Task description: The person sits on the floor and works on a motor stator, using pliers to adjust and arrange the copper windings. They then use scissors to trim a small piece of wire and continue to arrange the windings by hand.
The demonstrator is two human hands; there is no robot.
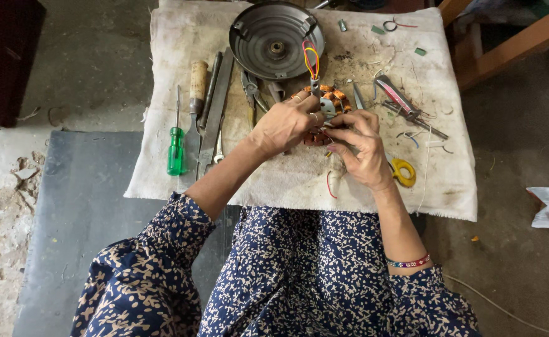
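1. I am sitting over a cloth-covered tabletop (287, 181), my patterned sleeves nearest the camera.
2. My right hand (365, 150) is pinching, fingers narrow, at the near edge of a copper-wound stator (332, 100); a roll of yellow tape (404, 171) is lying just beside my wrist.
3. My left hand (284, 125) is gripping the stator's left side, holding it on the cloth.
4. Left of it, a green screwdriver (176, 146) and flat files (215, 112) are lying side by side.
5. Farther off, a round metal motor cover (268, 43) is resting, red and yellow wires (310, 59) crossing its rim.
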